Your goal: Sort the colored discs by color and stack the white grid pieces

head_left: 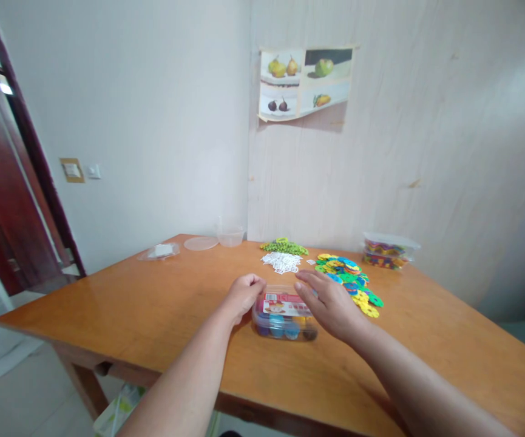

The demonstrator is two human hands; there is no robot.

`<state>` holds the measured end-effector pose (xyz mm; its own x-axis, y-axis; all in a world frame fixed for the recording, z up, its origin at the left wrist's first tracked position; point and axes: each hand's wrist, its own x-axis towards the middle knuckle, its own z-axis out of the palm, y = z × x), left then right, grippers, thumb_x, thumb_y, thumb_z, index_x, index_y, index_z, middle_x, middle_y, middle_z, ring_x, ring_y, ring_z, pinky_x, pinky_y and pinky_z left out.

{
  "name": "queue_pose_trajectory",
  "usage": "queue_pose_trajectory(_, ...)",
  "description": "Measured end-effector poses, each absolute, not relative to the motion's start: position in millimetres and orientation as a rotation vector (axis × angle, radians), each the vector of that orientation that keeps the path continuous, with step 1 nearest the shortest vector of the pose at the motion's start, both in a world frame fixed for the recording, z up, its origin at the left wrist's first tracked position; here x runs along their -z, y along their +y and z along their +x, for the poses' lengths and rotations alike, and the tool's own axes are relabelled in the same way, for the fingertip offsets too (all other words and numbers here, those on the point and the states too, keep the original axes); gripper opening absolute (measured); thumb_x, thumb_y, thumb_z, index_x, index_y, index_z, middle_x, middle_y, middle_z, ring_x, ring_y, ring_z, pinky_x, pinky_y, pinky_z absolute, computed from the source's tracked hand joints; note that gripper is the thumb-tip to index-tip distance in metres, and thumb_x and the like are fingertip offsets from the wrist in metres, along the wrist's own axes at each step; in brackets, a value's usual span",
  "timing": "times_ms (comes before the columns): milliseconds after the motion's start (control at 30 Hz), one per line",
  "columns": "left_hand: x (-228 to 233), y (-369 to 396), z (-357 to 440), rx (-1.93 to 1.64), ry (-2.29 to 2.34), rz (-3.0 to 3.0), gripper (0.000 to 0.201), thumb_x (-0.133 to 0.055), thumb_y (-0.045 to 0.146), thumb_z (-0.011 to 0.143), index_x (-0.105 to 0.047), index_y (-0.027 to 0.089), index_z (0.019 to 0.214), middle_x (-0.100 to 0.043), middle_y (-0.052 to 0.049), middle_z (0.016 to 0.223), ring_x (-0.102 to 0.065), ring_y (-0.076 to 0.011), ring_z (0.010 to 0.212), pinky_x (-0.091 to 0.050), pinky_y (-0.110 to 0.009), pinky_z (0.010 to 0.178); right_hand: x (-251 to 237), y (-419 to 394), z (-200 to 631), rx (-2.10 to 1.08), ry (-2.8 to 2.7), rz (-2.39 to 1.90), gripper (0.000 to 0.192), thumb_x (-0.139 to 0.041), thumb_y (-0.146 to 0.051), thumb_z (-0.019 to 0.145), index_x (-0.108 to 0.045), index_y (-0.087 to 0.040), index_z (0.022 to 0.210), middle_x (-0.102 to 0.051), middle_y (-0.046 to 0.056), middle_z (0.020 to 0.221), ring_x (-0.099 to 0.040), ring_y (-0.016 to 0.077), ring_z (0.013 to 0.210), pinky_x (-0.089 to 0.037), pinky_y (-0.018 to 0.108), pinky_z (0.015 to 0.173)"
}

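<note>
A clear plastic box (284, 331) with a pink-and-white label sits on the table in front of me. Blue, purple, yellow and dark round pieces show through its side. At the box's left rim, my left hand (244, 296) has its fingers curled in a pinch on the lid's edge. My right hand (328, 300) is over the box's right end, fingers stretched out, covering part of the lid; whether it touches the lid is hard to tell. Just beyond the hands lie a heap of white pieces (281, 262) and a pile of colourful notched discs (348, 276).
Green patterned pieces (284, 246) lie behind the white heap. A clear tub (230, 235), a round lid (201, 243) and a clear package (161, 250) stand or lie at the back left. Another filled plastic box (388, 250) is at the back right of the wooden table (175, 309).
</note>
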<state>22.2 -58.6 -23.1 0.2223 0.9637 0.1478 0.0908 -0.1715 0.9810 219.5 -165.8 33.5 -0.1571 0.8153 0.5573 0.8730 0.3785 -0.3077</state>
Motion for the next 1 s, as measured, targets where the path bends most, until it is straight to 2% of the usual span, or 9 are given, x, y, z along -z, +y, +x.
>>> queue_pose_trajectory(167, 25.5, -56.1, 22.5, -1.106, 1.001, 1.486, 0.021, -0.063, 0.037, 0.071, -0.059, 0.016, 0.072, -0.057, 0.002, 0.061, -0.049, -0.0112, 0.055, -0.037, -0.022, 0.054, -38.6, -162.0, 188.5, 0.182, -2.281, -1.53, 0.063, -0.034, -0.055, 0.096, -0.05, -0.012, 0.138, -0.044, 0.017, 0.146, -0.034, 0.03, 0.138, -0.027, 0.045, 0.113)
queue_pose_trajectory(267, 26.7, -55.2, 21.8, -1.107, 0.991, 1.49, 0.027, -0.066, 0.042, 0.069, -0.06, 0.016, 0.071, -0.059, 0.002, 0.062, -0.05, -0.0114, 0.057, -0.037, -0.022, 0.056, -32.1, -153.4, 182.4, 0.144, -2.351, -1.632, 0.073, -0.032, -0.062, 0.093, -0.044, -0.008, 0.141, -0.038, 0.021, 0.149, -0.028, 0.0328, 0.141, -0.025, 0.048, 0.113)
queue_pose_trajectory(400, 23.0, -56.9, 19.4, -1.078, 0.981, 1.401, 0.033, -0.062, 0.048, 0.074, -0.062, 0.015, 0.075, -0.061, 0.0, 0.064, -0.052, -0.0117, 0.057, -0.038, -0.023, 0.057, -26.1, -147.2, 184.0, 0.064, -2.401, -1.698, 0.072, -0.026, -0.065, 0.093, -0.049, -0.011, 0.136, -0.044, 0.019, 0.145, -0.035, 0.033, 0.137, -0.03, 0.046, 0.108)
queue_pose_trajectory(567, 15.7, -59.6, 16.0, -1.054, 1.04, 1.286, 0.024, -0.052, 0.037, 0.08, -0.058, 0.015, 0.072, -0.057, 0.0, 0.058, -0.048, -0.0092, 0.048, -0.036, -0.022, 0.051, -25.0, -146.3, 186.0, 0.024, -2.417, -1.724, 0.071, -0.027, -0.065, 0.093, -0.049, -0.012, 0.135, -0.046, 0.018, 0.144, -0.037, 0.0327, 0.135, -0.029, 0.045, 0.107)
queue_pose_trajectory(767, 10.9, -66.3, 15.9, -1.009, 1.055, 1.305, 0.019, -0.059, 0.029, 0.074, -0.053, 0.017, 0.06, -0.051, 0.003, 0.049, -0.042, -0.0078, 0.042, -0.03, -0.021, 0.046, -22.5, -144.4, 185.4, 0.039, -2.437, -1.728, 0.067, -0.03, -0.062, 0.094, -0.047, -0.013, 0.138, -0.045, 0.017, 0.145, -0.035, 0.032, 0.136, -0.027, 0.045, 0.108)
queue_pose_trajectory(1000, 17.3, -63.8, 16.0, -0.963, 1.032, 1.351, 0.025, -0.066, 0.036, 0.069, -0.05, 0.018, 0.062, -0.049, 0.005, 0.05, -0.042, -0.0084, 0.043, -0.026, -0.022, 0.045, -21.8, -144.6, 185.3, 0.029, -2.445, -1.759, 0.075, -0.027, -0.065, 0.093, -0.042, -0.011, 0.142, -0.042, 0.018, 0.147, -0.031, 0.0328, 0.139, -0.025, 0.047, 0.11)
